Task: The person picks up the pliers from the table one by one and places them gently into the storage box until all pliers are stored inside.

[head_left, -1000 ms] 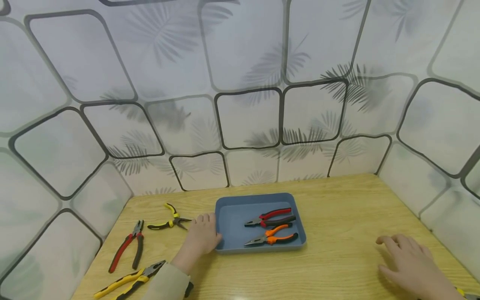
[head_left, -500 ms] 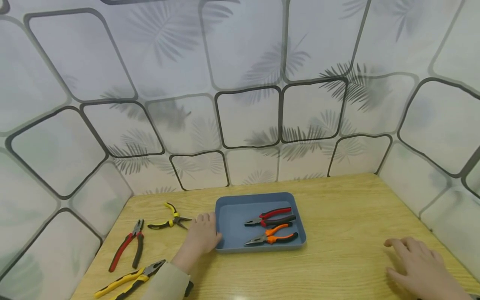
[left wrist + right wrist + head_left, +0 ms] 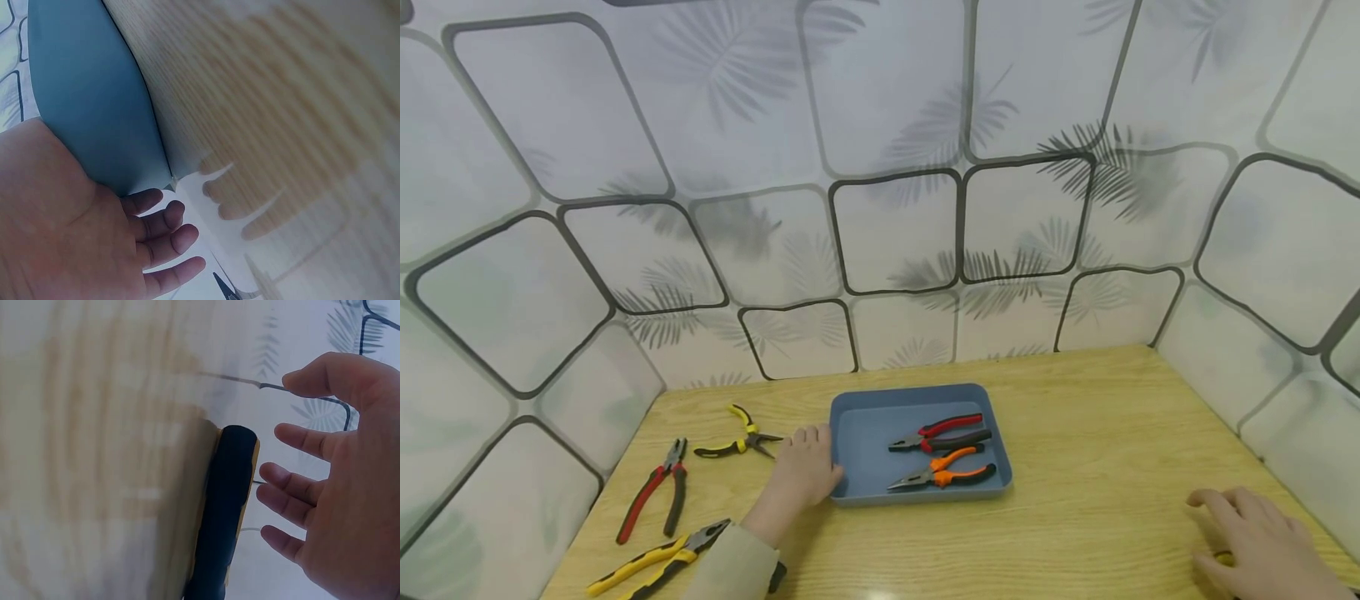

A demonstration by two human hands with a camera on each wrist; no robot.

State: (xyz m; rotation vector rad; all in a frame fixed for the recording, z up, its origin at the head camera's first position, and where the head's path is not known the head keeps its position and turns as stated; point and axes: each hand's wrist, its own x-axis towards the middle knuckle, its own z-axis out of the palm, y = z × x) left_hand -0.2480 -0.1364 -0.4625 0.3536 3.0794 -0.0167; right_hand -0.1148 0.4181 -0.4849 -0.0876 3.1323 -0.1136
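Note:
My left hand (image 3: 807, 468) rests at the left wall of a blue tray (image 3: 868, 502), its thumb at the rim. In the left wrist view its fingers (image 3: 169, 240) are loosely bent beside the tray's outer wall; the thumb is hidden. Inside the tray lie red-and-black pliers (image 3: 936, 442) and orange-and-black long-nose pliers (image 3: 942, 478). My right hand (image 3: 1262, 542) hovers at the front right, fingers spread and relaxed. Near its fingertips in the right wrist view is a black-and-yellow pliers handle (image 3: 228, 500); the rest of that tool is out of frame.
On the table's left side lie small yellow-and-black pliers (image 3: 751, 440), red-and-black pliers (image 3: 664, 479) with spread handles, and larger yellow-and-black pliers (image 3: 683, 550). Patterned white walls (image 3: 898, 242) close in the wooden table (image 3: 1075, 450) at the back and sides.
My right hand has moved rightward and slightly toward me, and a bit of yellow now shows between its thumb and fingers. The left hand and the tray have stayed put.

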